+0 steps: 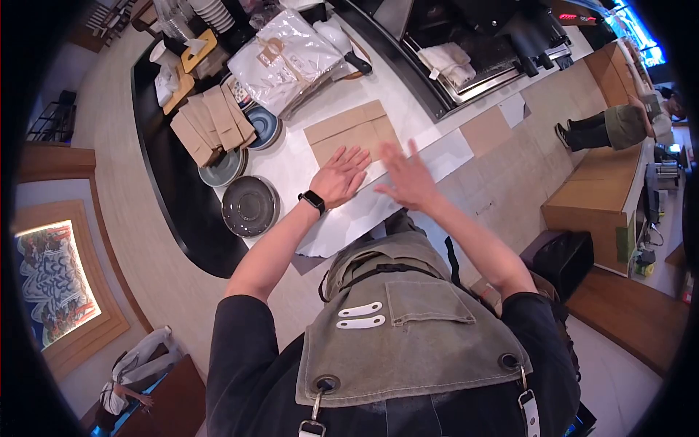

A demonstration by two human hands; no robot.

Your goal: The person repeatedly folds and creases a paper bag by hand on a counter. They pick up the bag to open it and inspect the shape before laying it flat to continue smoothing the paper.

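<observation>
A flat brown paper sheet or bag (354, 130) with a crease across it lies on the white counter (320, 231) in front of me. My left hand (341, 177), a dark watch at its wrist, rests at the lower-left edge of the paper with fingers stretched out. Slightly blurred, my right hand (409, 177) is over the lower-right corner of the paper, fingers spread and thumb apart. Neither hand is wrapped around anything.
Left of the paper are folded brown paper bags (211, 124), a dark round plate (250, 206) and a blue plate (263, 128). A plastic-wrapped white pack (285, 61) lies behind. A machine with a cloth (446, 64) stands back right. Another person (626, 122) is at far right.
</observation>
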